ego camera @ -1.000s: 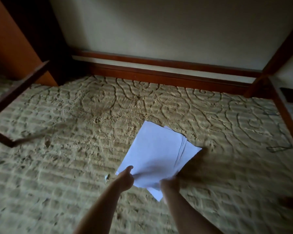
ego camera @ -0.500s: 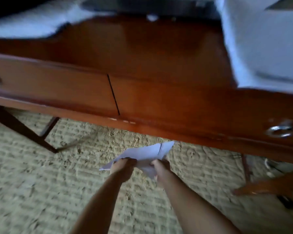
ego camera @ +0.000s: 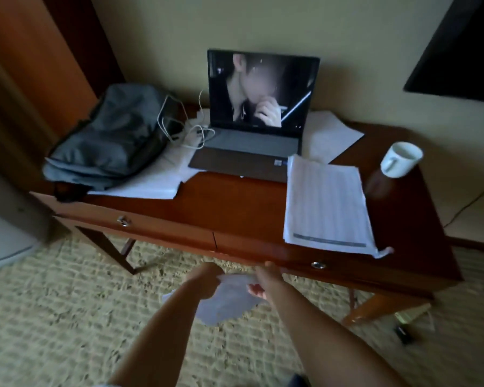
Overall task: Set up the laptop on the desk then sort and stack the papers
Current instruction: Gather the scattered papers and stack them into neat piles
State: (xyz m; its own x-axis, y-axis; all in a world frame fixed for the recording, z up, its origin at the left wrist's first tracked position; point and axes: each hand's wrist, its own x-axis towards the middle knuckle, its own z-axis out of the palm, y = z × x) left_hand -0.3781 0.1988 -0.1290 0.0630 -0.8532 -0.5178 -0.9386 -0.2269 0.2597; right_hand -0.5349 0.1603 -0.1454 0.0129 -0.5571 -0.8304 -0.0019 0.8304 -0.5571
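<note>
An open laptop [ego camera: 252,146] stands at the back of the wooden desk [ego camera: 235,208], its screen lit. A stack of printed papers [ego camera: 327,205] lies on the desk's right half. More white sheets [ego camera: 330,135] lie behind it, and others [ego camera: 151,182] sit under the bag at the left. Below the desk's front edge, my left hand [ego camera: 204,280] and my right hand [ego camera: 266,280] both grip a few white sheets [ego camera: 229,303] over the carpet.
A grey backpack [ego camera: 109,135] with white cables [ego camera: 185,129] fills the desk's left side. A white mug [ego camera: 400,160] stands near the right edge. Two drawers with metal pulls [ego camera: 123,220] face me. A dark screen [ego camera: 458,46] hangs on the wall at right.
The view has risen from the carpet under the desk to the desk top. Both hands have lifted the white sheets up from the floor to just below the desk's front edge.
</note>
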